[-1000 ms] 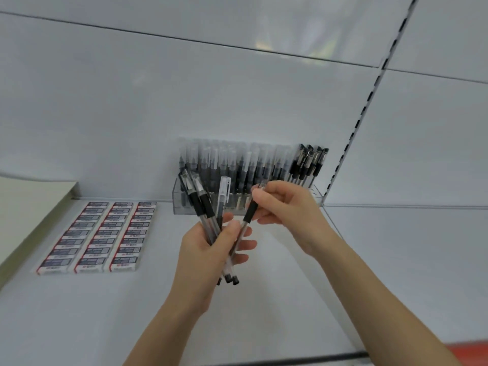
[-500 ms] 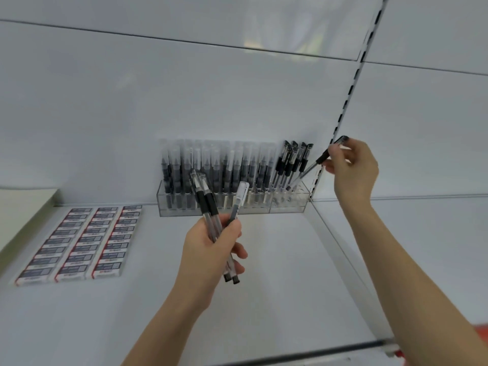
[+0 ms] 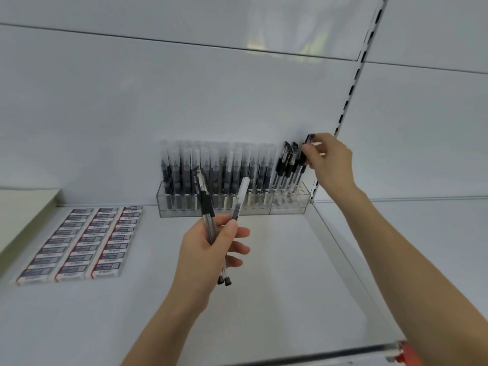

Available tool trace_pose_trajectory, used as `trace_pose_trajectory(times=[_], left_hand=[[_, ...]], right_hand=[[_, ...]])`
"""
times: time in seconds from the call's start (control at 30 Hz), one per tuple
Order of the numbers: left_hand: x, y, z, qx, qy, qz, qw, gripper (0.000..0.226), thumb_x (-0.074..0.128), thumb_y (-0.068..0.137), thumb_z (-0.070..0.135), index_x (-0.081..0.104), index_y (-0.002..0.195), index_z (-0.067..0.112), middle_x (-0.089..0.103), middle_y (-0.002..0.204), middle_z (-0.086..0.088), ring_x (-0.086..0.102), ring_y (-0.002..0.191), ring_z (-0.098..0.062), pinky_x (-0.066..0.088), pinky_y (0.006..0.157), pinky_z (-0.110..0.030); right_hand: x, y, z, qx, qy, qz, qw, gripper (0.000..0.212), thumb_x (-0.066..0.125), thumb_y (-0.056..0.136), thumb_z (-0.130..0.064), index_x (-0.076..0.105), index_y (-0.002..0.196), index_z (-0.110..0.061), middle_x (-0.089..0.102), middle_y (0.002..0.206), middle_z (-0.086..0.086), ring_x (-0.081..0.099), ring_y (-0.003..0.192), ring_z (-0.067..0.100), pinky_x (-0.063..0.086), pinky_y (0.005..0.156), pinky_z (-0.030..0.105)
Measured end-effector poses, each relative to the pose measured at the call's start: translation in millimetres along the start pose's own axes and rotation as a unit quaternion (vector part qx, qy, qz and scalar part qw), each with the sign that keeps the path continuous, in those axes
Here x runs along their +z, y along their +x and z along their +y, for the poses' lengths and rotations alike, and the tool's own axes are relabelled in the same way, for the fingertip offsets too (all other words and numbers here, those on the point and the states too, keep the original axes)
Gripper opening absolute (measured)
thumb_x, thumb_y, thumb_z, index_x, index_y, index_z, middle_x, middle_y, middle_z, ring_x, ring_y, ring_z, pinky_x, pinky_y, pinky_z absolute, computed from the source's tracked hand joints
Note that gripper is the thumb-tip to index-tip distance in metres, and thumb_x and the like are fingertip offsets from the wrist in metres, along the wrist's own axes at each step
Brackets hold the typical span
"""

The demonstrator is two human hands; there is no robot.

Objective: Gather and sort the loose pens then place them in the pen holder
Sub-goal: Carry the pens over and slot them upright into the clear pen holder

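A clear acrylic pen holder stands against the back wall of the white shelf. Its left section is packed with frosted-cap pens; its right section holds a few black-cap pens. My right hand pinches one black-cap pen by its top, upright, its tip down in the right section. My left hand hovers in front of the holder, gripping a small bunch of loose pens: black-cap ones and one frosted-cap pen leaning right.
Three rows of boxed erasers lie flat on the shelf at the left. A cream board leans at the far left. A slotted upright and a clear divider bound the shelf on the right.
My right hand has carried the single black-cap pen left and down from beside the upright into the holder's right section. The left hand keeps its bunch almost still.
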State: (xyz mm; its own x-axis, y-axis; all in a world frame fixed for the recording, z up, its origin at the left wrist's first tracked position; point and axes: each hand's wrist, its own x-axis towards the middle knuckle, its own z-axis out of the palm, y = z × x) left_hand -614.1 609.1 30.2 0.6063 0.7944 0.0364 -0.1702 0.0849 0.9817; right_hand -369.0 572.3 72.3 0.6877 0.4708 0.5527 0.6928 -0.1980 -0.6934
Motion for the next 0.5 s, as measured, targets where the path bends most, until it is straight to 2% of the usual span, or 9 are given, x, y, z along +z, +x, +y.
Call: trace_pose_trajectory(times=[0.13, 0.23, 0.3, 0.37, 0.43, 0.5], left_hand=[[2, 1, -1, -0.005, -0.008, -0.003, 1.0, 0.009, 0.051, 0.091, 0.008, 0.059, 0.088, 0.013, 0.071, 0.074, -0.004, 0.064, 0.054, -0.009, 0.052, 0.048, -0.021], [2, 1, -2, -0.004, -0.02, 0.002, 1.0, 0.009, 0.052, 0.09, 0.007, 0.059, 0.086, 0.011, 0.065, 0.074, -0.007, 0.062, 0.053, -0.008, 0.053, 0.049, -0.021], [2, 1, -2, -0.003, -0.028, 0.002, 1.0, 0.009, 0.053, 0.089, 0.005, 0.06, 0.085, 0.01, 0.061, 0.073, -0.008, 0.06, 0.051, -0.008, 0.053, 0.049, -0.021], [3, 1, -2, -0.002, -0.032, -0.003, 0.999, 0.008, 0.053, 0.089, 0.005, 0.06, 0.086, 0.008, 0.061, 0.073, -0.01, 0.06, 0.051, -0.009, 0.053, 0.049, -0.021], [4, 1, -4, -0.002, -0.029, -0.009, 1.0, 0.007, 0.054, 0.089, 0.004, 0.06, 0.087, 0.006, 0.062, 0.073, -0.01, 0.061, 0.051, -0.009, 0.053, 0.05, -0.021], [6, 2, -6, -0.005, -0.028, -0.018, 0.999, 0.008, 0.053, 0.089, 0.005, 0.061, 0.088, 0.006, 0.062, 0.072, -0.009, 0.062, 0.052, -0.009, 0.053, 0.051, -0.021]], right_hand=[[10, -10, 13, 0.042, -0.033, -0.037, 0.998, 0.023, 0.056, 0.091, -0.02, 0.059, 0.108, -0.004, 0.067, 0.092, 0.016, 0.066, 0.083, 0.033, 0.052, 0.08, 0.043], [7, -14, 10, 0.059, -0.041, -0.04, 0.997, 0.03, 0.058, 0.089, -0.024, 0.056, 0.114, -0.007, 0.066, 0.095, 0.008, 0.063, 0.088, 0.023, 0.047, 0.081, 0.032], [1, -24, 2, 0.061, -0.018, 0.003, 0.998, 0.031, 0.058, 0.089, -0.027, 0.056, 0.115, -0.01, 0.063, 0.094, 0.0, 0.058, 0.086, 0.015, 0.043, 0.079, 0.026], [-3, -40, -11, 0.045, 0.052, 0.043, 0.997, 0.012, 0.058, 0.089, -0.024, 0.064, 0.093, -0.014, 0.066, 0.083, -0.002, 0.061, 0.081, 0.014, 0.049, 0.078, 0.028], [-3, -58, -29, 0.048, 0.131, -0.023, 0.99, 0.017, 0.059, 0.088, -0.021, 0.066, 0.073, -0.018, 0.068, 0.071, -0.003, 0.064, 0.071, 0.015, 0.052, 0.072, 0.032], [1, -74, -46, 0.064, 0.184, -0.157, 0.968, 0.016, 0.06, 0.087, -0.024, 0.067, 0.072, -0.021, 0.07, 0.067, -0.005, 0.065, 0.067, 0.011, 0.054, 0.067, 0.027]])
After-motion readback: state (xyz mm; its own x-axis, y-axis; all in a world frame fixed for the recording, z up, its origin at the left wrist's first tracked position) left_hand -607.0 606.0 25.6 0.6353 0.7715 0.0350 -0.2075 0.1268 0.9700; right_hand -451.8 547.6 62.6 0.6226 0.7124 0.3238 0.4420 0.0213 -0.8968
